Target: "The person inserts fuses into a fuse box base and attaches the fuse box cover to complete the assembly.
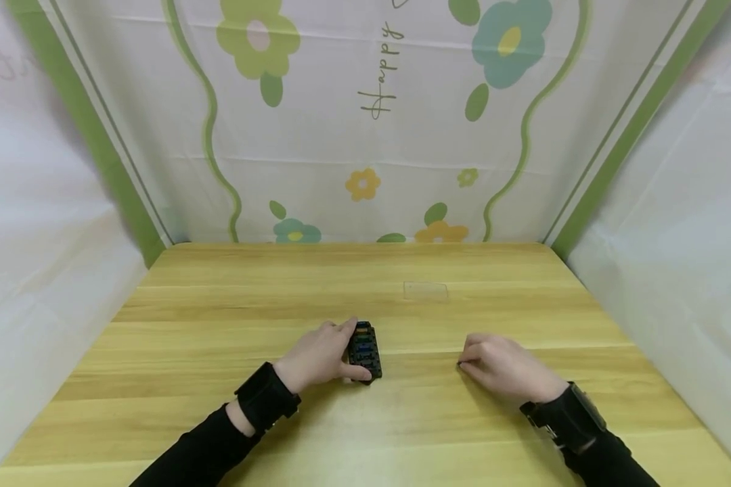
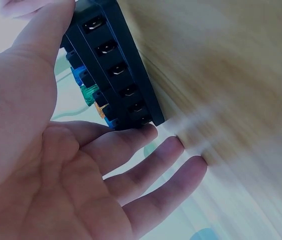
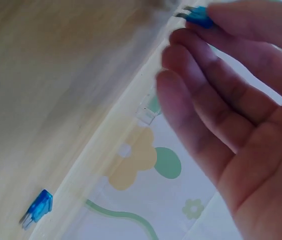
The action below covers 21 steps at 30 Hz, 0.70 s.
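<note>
A black fuse box (image 1: 365,352) stands on the table with coloured blade fuses seated along its top. My left hand (image 1: 321,357) grips it from the left, thumb at the near end and index finger at the far end. In the left wrist view a row of slots shows on the side of the box, and the other fingers (image 2: 153,172) spread beside it. Off to the right, my right hand (image 1: 504,365) pinches a blue blade fuse (image 3: 199,17) between thumb and index finger, its two metal prongs sticking out. A second blue blade fuse (image 3: 38,208) lies on the table.
A clear plastic cover (image 1: 425,291) lies flat farther back on the wooden table (image 1: 268,291). White fabric with printed flowers (image 1: 317,135) hangs behind the table's far edge, and more fabric lines both sides.
</note>
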Tool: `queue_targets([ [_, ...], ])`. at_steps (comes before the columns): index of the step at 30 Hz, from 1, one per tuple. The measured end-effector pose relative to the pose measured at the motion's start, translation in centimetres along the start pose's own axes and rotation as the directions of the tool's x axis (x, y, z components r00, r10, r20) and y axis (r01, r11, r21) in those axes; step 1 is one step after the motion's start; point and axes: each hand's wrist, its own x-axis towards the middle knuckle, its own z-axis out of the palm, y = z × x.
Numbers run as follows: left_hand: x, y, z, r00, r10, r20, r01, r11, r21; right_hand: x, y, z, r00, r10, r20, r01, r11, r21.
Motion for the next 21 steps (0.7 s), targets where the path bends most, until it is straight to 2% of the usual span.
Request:
queue_targets([
  [15,-0.02,0.04,-0.05,1.0,-0.014,0.008,0.014,1.0,0.004,0.18,-0.16,-0.17,0.984,-0.033,-0.174,0.023,0.998,-0.056],
  [21,0.02,0.06,0.01,1.0,-0.009,0.001,0.009,1.0,0.002,0.17,-0.36,-0.19,0.976,-0.034,-0.217,0.018,0.997,-0.075],
])
